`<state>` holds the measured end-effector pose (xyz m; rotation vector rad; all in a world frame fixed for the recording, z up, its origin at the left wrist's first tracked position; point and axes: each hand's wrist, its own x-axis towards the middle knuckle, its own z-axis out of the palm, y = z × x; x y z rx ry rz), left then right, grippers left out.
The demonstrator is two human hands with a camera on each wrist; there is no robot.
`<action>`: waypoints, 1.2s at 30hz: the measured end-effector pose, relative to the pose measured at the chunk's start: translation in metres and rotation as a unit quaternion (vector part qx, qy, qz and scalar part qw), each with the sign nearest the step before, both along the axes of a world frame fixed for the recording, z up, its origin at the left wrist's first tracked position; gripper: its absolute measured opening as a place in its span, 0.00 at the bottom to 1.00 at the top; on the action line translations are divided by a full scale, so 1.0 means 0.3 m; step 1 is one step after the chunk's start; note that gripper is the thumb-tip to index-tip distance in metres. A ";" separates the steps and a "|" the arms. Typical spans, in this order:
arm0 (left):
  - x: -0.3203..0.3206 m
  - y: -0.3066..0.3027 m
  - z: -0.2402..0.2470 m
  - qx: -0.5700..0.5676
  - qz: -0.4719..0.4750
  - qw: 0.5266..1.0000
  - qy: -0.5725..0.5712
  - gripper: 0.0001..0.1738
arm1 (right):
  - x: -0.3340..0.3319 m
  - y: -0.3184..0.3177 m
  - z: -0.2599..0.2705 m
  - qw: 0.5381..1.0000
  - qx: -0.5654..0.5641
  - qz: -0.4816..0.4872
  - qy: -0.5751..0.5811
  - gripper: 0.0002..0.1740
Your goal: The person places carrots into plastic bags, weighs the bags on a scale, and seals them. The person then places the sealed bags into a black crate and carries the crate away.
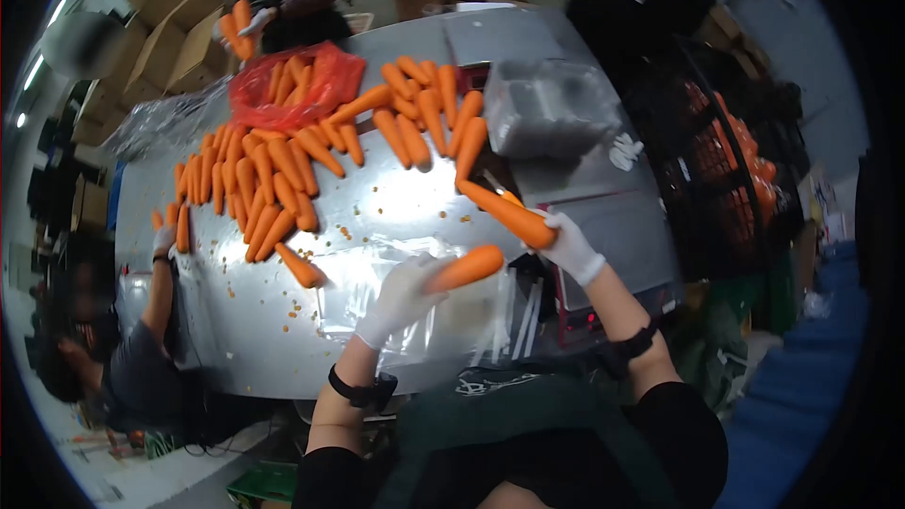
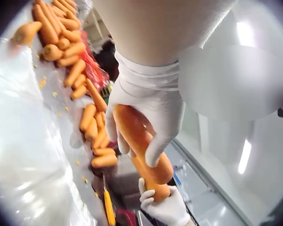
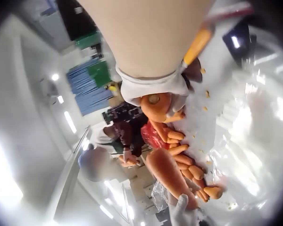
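Observation:
My gloved left hand (image 1: 398,300) grips a large carrot (image 1: 474,266) by one end, its rounded end pointing right above the table. Thumb and fingers wrap that carrot (image 2: 137,129) in the left wrist view. To the right, my gloved right hand (image 1: 572,250) holds a second carrot (image 1: 509,214) by its thick end, its tip pointing up and left. The right wrist view shows this carrot's stem end (image 3: 154,99) against the palm. Beneath my left hand lie clear plastic bags (image 1: 353,287). A tool with an orange handle (image 2: 109,207) lies near the right hand.
Many carrots (image 1: 264,170) are heaped across the metal table (image 1: 396,207), some in a red bag (image 1: 247,111). Stacked clear trays (image 1: 542,113) stand at the back right, near a scale (image 1: 613,236). Two other people work at the far and left edges.

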<state>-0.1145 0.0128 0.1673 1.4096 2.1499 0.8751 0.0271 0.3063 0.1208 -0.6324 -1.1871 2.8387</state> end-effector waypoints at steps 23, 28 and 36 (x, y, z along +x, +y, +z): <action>0.441 0.357 -0.323 0.063 0.312 0.925 -0.207 0.13 | 0.824 0.641 0.114 0.781 0.621 -0.049 -0.041 0.19; 0.601 0.089 -0.397 -0.070 0.453 0.874 -0.161 0.16 | 0.658 0.601 0.225 0.731 0.679 0.036 0.054 0.23; 0.676 0.062 -0.555 -0.131 0.451 0.882 0.026 0.12 | 0.383 0.581 0.145 0.680 0.714 0.083 0.144 0.32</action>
